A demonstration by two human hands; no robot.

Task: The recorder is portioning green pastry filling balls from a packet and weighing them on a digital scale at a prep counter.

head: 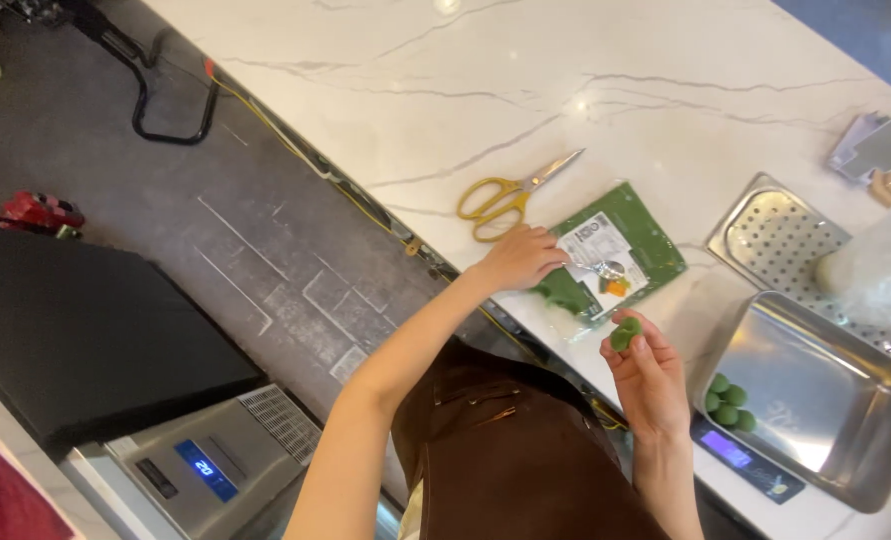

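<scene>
On the countertop, the scissors lie at ten o'clock from the pouch. The metal pan, at four o'clock from the pouch, sits on a scale and holds small balls. A perforated tray lies at twelve o'clock from the pan.
</scene>
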